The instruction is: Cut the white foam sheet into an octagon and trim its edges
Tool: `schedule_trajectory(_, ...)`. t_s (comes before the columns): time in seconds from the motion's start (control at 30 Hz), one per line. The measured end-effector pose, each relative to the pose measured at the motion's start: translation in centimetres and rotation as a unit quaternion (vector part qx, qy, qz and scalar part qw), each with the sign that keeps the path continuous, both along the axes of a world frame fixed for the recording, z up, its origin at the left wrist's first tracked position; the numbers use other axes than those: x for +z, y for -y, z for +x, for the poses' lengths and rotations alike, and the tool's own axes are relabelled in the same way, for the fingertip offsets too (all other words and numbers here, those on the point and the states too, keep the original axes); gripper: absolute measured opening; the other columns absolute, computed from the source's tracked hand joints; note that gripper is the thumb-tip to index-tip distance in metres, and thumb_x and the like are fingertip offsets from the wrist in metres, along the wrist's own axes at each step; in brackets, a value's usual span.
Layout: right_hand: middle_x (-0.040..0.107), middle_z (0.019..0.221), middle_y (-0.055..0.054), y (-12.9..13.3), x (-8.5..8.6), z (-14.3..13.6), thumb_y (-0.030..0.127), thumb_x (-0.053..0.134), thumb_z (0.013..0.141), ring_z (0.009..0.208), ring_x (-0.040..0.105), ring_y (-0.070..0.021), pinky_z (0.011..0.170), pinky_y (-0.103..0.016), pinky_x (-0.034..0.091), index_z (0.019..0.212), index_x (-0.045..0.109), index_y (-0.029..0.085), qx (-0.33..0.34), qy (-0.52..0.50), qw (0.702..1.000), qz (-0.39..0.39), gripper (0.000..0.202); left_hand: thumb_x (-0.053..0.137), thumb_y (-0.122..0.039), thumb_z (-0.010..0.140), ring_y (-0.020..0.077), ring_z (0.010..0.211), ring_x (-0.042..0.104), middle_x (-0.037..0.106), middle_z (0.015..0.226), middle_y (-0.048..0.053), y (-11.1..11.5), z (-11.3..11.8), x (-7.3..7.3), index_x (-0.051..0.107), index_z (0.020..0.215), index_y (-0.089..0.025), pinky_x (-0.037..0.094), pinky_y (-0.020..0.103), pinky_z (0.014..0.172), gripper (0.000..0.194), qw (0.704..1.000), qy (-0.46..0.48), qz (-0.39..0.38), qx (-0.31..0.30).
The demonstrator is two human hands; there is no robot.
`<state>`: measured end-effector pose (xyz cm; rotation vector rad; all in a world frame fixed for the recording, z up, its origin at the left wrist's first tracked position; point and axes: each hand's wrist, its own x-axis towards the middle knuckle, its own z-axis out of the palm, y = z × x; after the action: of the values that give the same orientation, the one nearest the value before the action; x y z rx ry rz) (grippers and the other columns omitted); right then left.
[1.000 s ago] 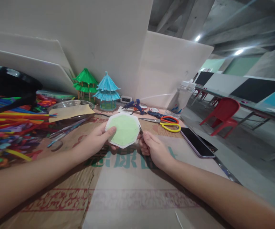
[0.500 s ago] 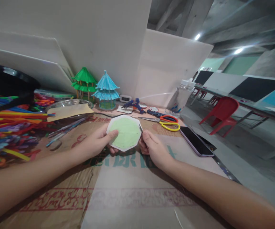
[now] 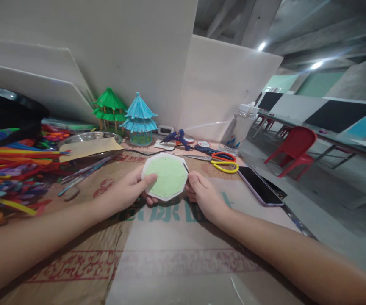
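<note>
A pale green octagonal piece with a white border (image 3: 165, 176) is held up above the table, tilted toward me. My left hand (image 3: 141, 183) grips its left edge, thumb on the green face and fingers underneath. At its right edge, my right hand (image 3: 200, 188) is closed in a pinch around a thin dark pointed tool (image 3: 186, 167), whose tip lies against the upper right edge of the piece. The rest of that tool is hidden by the fingers.
Behind are a green pavilion model (image 3: 109, 106), a blue one (image 3: 139, 116), a glue gun (image 3: 178, 139) and scissors (image 3: 224, 162). Colourful pipe cleaners (image 3: 8, 169) lie left. A phone (image 3: 261, 186) and clear bottle (image 3: 238, 127) stand at right.
The camera view has shifted slightly. The dark tool's tip now leans a little further left over the edge of the piece. Both hands keep their hold.
</note>
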<state>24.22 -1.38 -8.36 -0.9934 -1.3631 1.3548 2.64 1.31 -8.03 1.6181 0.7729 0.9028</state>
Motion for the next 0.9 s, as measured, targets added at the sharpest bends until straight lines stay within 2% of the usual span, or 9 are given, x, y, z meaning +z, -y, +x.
schedule_trajectory(0.2,0.03,0.061,0.009,0.21,-0.08,-0.12,0.071,0.063,0.078,0.049,0.023,-0.006,0.045,-0.022,0.014,0.073,0.037,0.021,-0.004,-0.032,0.999,-0.016,0.056,0.058,-0.056,0.089,0.0157,0.052,0.066,0.069,0.072,0.003,0.18,-0.08,-0.04,0.048,0.126,-0.013,0.055,0.024,0.046,0.058,1.0,-0.021,-0.006,-0.012)
schedule_trajectory(0.43,0.024,0.06,0.01,0.3,-0.08,-0.21,0.07,0.062,0.08,0.048,0.019,-0.0059,0.043,-0.022,0.011,0.073,0.035,0.022,0.004,-0.038,0.999,-0.004,0.055,0.058,-0.052,0.091,0.0155,0.054,0.067,0.07,0.082,0.006,0.33,-0.09,-0.21,0.048,0.127,-0.014,0.056,0.023,0.048,0.053,1.0,-0.028,-0.007,-0.008)
schedule_trajectory(0.7,0.025,0.06,0.01,0.16,-0.08,-0.17,0.068,0.062,0.081,0.048,0.021,-0.0065,0.044,-0.022,0.012,0.075,0.037,0.022,-0.002,-0.025,1.0,0.007,0.053,0.057,-0.053,0.091,0.0164,0.056,0.068,0.071,0.081,0.006,0.25,0.02,-0.31,0.05,0.124,-0.014,0.057,0.025,0.049,0.052,0.999,-0.031,-0.015,-0.008)
schedule_trajectory(0.9,0.03,0.06,0.009,0.43,0.0,-0.18,0.069,0.062,0.08,0.048,0.024,-0.0068,0.045,-0.023,0.015,0.075,0.037,0.022,-0.008,-0.027,1.0,0.006,0.053,0.06,-0.053,0.089,0.0174,0.051,0.065,0.069,0.067,0.004,0.44,-0.13,-0.51,0.054,0.113,-0.015,0.055,0.025,0.047,0.045,0.999,-0.05,-0.005,-0.006)
